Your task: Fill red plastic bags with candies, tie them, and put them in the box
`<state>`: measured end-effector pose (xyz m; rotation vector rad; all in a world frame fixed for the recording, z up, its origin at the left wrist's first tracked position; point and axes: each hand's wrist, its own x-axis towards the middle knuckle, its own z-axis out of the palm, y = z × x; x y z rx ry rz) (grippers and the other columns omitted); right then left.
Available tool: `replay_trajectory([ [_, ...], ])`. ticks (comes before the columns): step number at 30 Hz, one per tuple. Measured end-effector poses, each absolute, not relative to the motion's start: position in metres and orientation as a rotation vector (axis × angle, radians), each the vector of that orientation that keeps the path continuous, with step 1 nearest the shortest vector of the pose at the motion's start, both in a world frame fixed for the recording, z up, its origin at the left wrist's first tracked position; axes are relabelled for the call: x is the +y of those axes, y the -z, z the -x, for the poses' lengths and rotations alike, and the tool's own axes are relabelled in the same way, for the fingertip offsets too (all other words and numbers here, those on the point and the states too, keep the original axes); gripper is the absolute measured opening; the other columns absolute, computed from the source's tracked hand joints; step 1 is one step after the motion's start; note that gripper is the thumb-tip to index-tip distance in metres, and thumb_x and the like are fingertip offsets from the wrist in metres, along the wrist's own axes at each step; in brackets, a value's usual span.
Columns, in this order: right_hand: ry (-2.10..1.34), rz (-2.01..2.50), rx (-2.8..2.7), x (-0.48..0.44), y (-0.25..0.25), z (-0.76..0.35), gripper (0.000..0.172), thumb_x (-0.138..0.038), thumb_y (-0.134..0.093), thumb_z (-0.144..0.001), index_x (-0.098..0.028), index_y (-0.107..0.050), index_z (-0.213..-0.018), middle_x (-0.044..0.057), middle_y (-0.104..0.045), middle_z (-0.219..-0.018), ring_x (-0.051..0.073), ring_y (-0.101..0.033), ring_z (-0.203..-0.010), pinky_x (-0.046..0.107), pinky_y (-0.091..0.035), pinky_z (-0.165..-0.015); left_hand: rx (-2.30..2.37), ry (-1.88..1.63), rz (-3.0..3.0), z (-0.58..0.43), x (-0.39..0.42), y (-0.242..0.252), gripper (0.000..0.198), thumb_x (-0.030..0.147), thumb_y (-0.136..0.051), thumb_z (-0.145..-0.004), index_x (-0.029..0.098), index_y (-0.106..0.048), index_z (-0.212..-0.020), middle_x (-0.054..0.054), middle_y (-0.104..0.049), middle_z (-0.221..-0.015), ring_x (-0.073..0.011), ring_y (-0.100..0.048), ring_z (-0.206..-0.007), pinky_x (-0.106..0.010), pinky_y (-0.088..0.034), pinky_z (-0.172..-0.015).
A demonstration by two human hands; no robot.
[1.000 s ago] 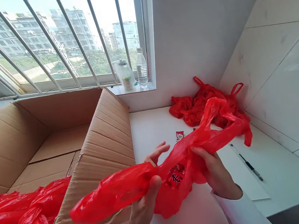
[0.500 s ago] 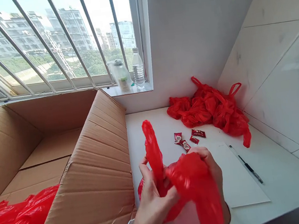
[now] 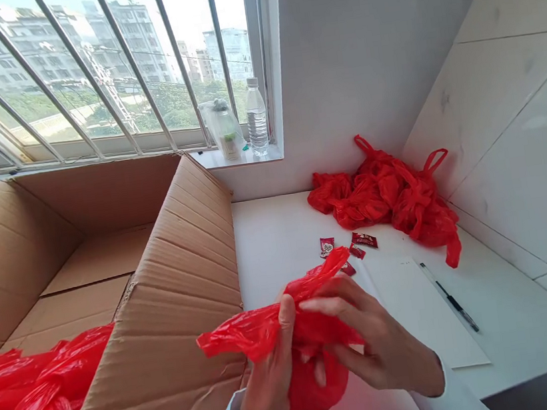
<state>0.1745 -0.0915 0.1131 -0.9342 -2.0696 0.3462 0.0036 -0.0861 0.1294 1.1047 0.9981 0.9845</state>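
Observation:
A crumpled red plastic bag (image 3: 250, 331) is bunched between both my hands, just above the white counter's front edge. My left hand (image 3: 269, 384) grips it from below with the thumb pressed on top. My right hand (image 3: 372, 340) wraps its fingers over the bundle from the right. One loose end of the bag sticks out to the left, another points up toward the small red sachets (image 3: 347, 249) lying on the counter.
A large open cardboard box (image 3: 182, 277) stands at the left with red bags (image 3: 21, 393) in its near corner. A pile of red bags (image 3: 388, 196) lies at the back right. A white sheet (image 3: 418, 310) and pen (image 3: 451, 306) lie right. A water bottle (image 3: 257, 125) stands on the sill.
The bag was stretched out long between my hands, then gathered upright, and is now squeezed into a tighter bundle with my right hand folded over it.

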Motion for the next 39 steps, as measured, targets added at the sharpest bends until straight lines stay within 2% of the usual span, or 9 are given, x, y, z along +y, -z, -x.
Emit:
replay_trajectory([
  [3,-0.637,0.984,-1.615,-0.086,-0.111,-0.188,0.044,-0.042,-0.058,-0.087,-0.025,-0.045,-0.126,0.007,-0.053,-0.111,0.02,-0.054,-0.095,0.033,-0.05,-0.083,0.917,-0.757,-0.793,-0.008,-0.084,-0.13,0.064,0.071,-0.048,-0.081,0.018,-0.045,-0.045,0.0,-0.049,-0.043,-0.0099,-0.048,-0.04,-0.023,-0.04,-0.044],
  [5,-0.733,1.081,-1.483,-0.082,-0.113,-0.19,0.051,-0.046,-0.061,-0.084,-0.026,-0.045,-0.127,0.004,-0.055,-0.102,0.016,-0.055,-0.082,0.03,-0.05,-0.074,0.827,-0.647,-0.651,-0.011,-0.082,-0.129,0.065,0.073,-0.052,-0.077,0.016,-0.051,-0.046,-0.003,-0.057,-0.048,-0.0116,-0.054,-0.044,-0.023,-0.043,-0.047],
  [10,-0.56,0.968,-1.776,-0.089,-0.135,-0.175,0.014,-0.019,-0.059,-0.087,-0.025,-0.064,-0.099,0.001,-0.061,-0.088,0.013,-0.058,-0.078,0.025,-0.049,-0.073,0.575,-0.687,-0.509,-0.012,-0.078,-0.125,0.047,0.06,-0.063,-0.079,0.013,-0.067,-0.073,-0.004,-0.066,-0.064,-0.015,-0.064,-0.065,-0.024,-0.051,-0.066],
  [15,-0.442,0.745,-2.095,-0.116,-0.148,-0.173,0.021,-0.005,-0.048,-0.087,-0.017,-0.064,-0.095,0.006,-0.064,-0.094,0.014,-0.059,-0.087,0.028,-0.049,-0.087,0.532,-0.827,-0.487,-0.002,-0.08,-0.124,0.012,0.027,-0.073,-0.079,0.019,-0.064,-0.082,0.0,-0.068,-0.081,-0.0128,-0.064,-0.074,-0.022,-0.049,-0.069],
  [19,-0.737,0.81,-1.966,-0.122,-0.14,-0.193,0.029,-0.009,-0.051,-0.086,-0.026,-0.059,-0.108,0.004,-0.061,-0.113,0.016,-0.059,-0.104,0.027,-0.047,-0.093,0.527,-0.834,-0.676,0.001,-0.08,-0.12,0.019,0.017,-0.077,-0.072,0.016,-0.059,-0.076,0.0,-0.065,-0.078,-0.0028,-0.05,-0.055,-0.013,-0.039,-0.055],
  [23,-0.96,0.871,-1.793,-0.108,-0.125,-0.196,0.049,-0.04,-0.054,-0.091,-0.031,-0.042,-0.137,0.007,-0.049,-0.138,0.023,-0.044,-0.129,0.039,-0.035,-0.109,0.478,-0.774,-1.037,-0.003,-0.079,-0.117,0.028,0.022,-0.078,-0.069,0.016,-0.051,-0.071,0.001,-0.059,-0.07,-0.0027,-0.039,-0.05,-0.016,-0.03,-0.049],
  [27,-1.133,0.896,-1.823,-0.092,-0.113,-0.181,0.073,-0.059,-0.065,-0.077,-0.029,-0.043,-0.14,0.005,-0.065,-0.111,0.02,-0.061,-0.101,0.034,-0.046,-0.094,0.662,-0.838,-1.547,0.001,-0.079,-0.122,0.024,0.021,-0.076,-0.069,0.017,-0.052,-0.064,0.005,-0.049,-0.059,-0.0047,-0.034,-0.049,-0.018,-0.028,-0.051],
  [32,-1.125,0.967,-1.747,-0.088,-0.108,-0.172,0.054,-0.049,-0.071,-0.077,-0.027,-0.059,-0.124,0.0,-0.068,-0.092,0.016,-0.063,-0.083,0.028,-0.051,-0.079,0.972,-0.971,-2.048,0.003,-0.084,-0.118,0.019,0.012,-0.06,-0.076,0.02,-0.056,-0.06,0.004,-0.054,-0.059,-0.0085,-0.04,-0.051,-0.019,-0.028,-0.051],
  [39,-1.07,1.06,-1.54,-0.101,-0.101,-0.165,0.051,-0.053,-0.069,-0.077,-0.029,-0.061,-0.121,0.001,-0.067,-0.095,0.016,-0.062,-0.085,0.026,-0.051,-0.078,1.249,-1.284,-2.159,-0.007,-0.096,-0.123,0.016,0.019,-0.056,-0.086,0.022,-0.064,-0.072,-0.005,-0.068,-0.093,-0.0137,-0.061,-0.072,-0.019,-0.042,-0.065],
])
